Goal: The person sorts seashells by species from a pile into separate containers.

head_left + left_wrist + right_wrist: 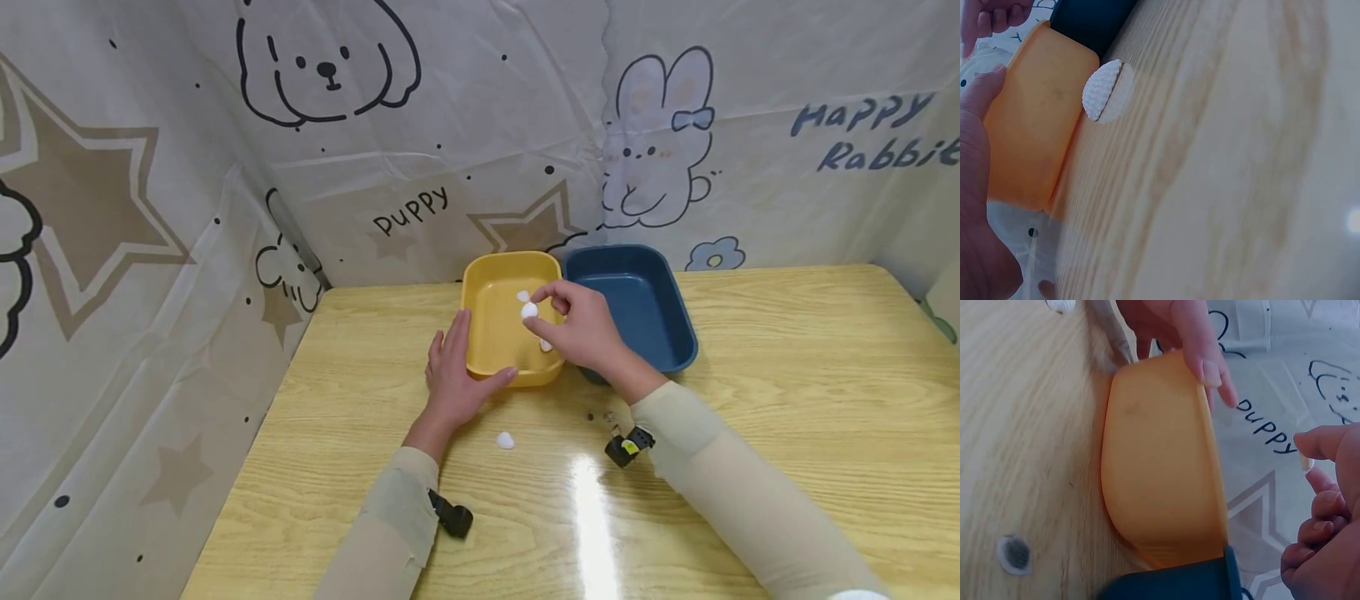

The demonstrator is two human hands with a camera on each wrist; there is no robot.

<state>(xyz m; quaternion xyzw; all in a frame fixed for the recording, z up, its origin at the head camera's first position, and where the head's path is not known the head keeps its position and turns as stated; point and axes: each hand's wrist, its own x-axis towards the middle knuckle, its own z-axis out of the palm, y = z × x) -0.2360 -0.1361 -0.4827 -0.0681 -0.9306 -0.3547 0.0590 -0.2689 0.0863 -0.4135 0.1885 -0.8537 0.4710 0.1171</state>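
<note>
My right hand [581, 321] pinches a white seashell [529, 311] between thumb and forefinger, above the yellow tray [513, 373]. In the right wrist view only a sliver of that seashell shows between the fingertips. My left hand [453, 379] rests against the tray's near left corner, fingers fairly straight along the side and thumb at the front rim. Inside the tray lie a white piece [522, 296] and another pale piece [546, 345], partly covered by my right hand. A ribbed white seashell [1102, 90] lies on the table in front of the tray.
Against the yellow tray's right side stands a dark blue tray [648, 308]. Near my right wrist, a small dark piece [590, 416] lies on the wooden table [787, 400]. A printed cloth [450, 108] hangs behind the table and along its left side.
</note>
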